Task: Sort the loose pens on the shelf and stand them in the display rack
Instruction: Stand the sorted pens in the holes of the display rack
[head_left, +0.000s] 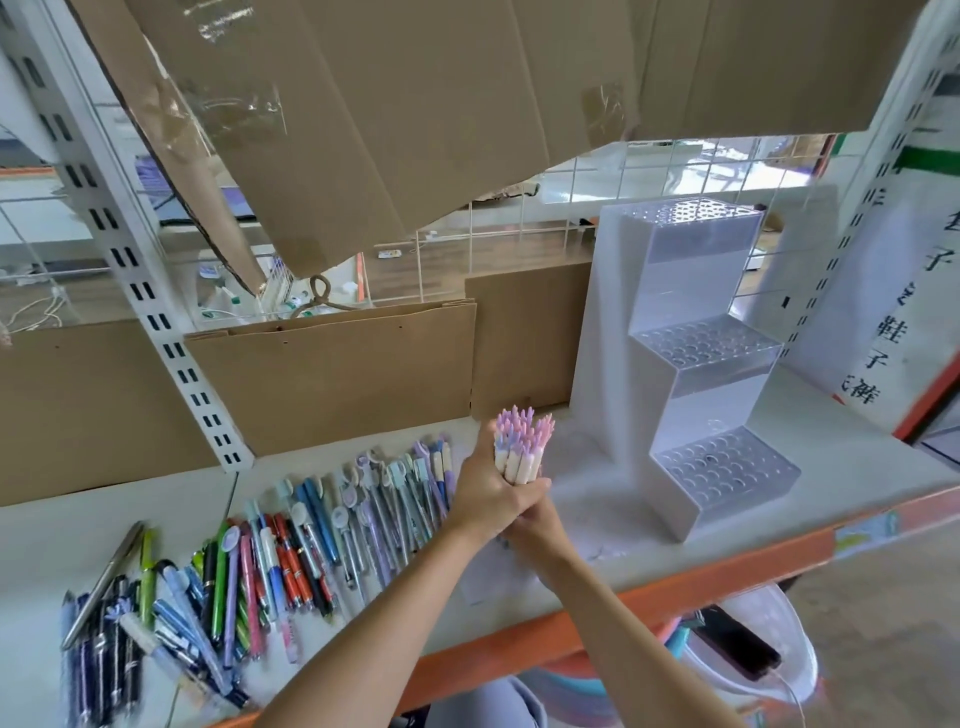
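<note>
Pastel pink-lilac pen bundle (522, 449) upright, gripped by left hand (491, 496) with right hand (535, 519) clasped beneath, left of the empty display rack (722, 467). Risk: bundle fans out and drops (many pens, loose clasp) onto sorted pens (322, 525) on the shelf (597, 525).

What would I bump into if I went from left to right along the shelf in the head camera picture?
Dark blue pens → green pens → orange pens → purple pens → hands gripping the bundle of pink and purple pens → clear three-step display rack, with no pens in it.
</note>
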